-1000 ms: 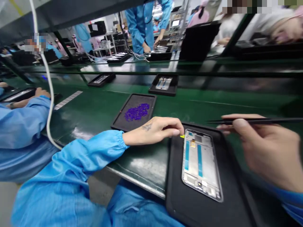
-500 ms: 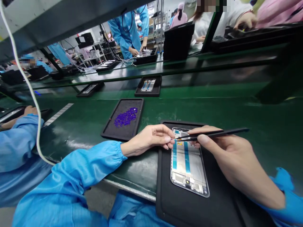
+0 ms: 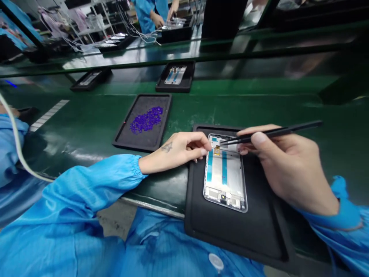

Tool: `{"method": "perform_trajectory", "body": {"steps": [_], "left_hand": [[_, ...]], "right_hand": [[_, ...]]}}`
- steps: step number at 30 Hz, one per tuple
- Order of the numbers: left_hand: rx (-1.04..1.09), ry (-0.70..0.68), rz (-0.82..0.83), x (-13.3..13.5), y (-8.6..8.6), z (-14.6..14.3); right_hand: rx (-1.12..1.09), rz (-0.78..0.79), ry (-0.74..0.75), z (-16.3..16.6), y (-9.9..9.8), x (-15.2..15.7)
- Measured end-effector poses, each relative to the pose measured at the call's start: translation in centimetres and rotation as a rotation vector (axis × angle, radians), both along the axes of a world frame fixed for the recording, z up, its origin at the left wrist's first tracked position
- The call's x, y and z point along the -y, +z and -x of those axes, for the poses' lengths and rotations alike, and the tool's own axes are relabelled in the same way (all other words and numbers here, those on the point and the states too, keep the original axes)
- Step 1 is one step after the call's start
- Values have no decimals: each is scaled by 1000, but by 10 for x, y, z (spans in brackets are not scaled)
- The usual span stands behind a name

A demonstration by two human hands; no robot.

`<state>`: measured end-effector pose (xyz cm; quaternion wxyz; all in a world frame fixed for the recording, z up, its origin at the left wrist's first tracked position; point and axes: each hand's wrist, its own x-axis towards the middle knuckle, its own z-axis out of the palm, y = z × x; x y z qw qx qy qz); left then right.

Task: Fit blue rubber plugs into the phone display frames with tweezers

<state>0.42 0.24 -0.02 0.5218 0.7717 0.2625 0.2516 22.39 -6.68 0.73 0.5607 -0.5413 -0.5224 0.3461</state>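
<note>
A silver phone frame (image 3: 235, 175) with blue strips and a small gold flex cable (image 3: 216, 150) lies in a black tray (image 3: 230, 234). My right hand (image 3: 288, 165) is closed around black tweezers (image 3: 276, 132). Their tips are over the upper part of the frame, just above the flex cable; whether they grip anything is too small to tell. At the frame's upper left edge, my left hand (image 3: 181, 151) has thumb and index fingertips closed together against the edge.
Left of my tray is a black tray (image 3: 119, 136) with many small purple pieces (image 3: 147, 120). Farther back sit a tray (image 3: 187, 86) with another phone frame and one more tray (image 3: 100, 79). A white cable (image 3: 17, 138) hangs at left, near a co-worker's blue sleeve (image 3: 11, 138).
My left hand has moved from the tweezers' tips to the frame's left edge. The tweezers now point over the frame near the flex cable. The view has tilted downward.
</note>
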Motion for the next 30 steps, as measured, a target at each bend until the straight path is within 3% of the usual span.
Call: {"method": "perform_trajectory", "body": {"steps": [5, 12, 23, 27, 30], "left_hand": [[-126, -59, -313, 6, 12, 0], [-269, -303, -598, 18, 14, -13], [-399, -380, -712, 24, 11, -40], [-403, -392, -777, 26, 10, -37], [-318, -366, -709, 25, 13, -27]], "right_hand": [[-134, -32, -65, 1, 10, -5], [-147, -74, -133, -5, 15, -10], [-167, -115, -113, -6, 15, -9], [-180, -127, -111, -7, 16, -9], [-186, -125, -109, -8, 16, -9]]}}
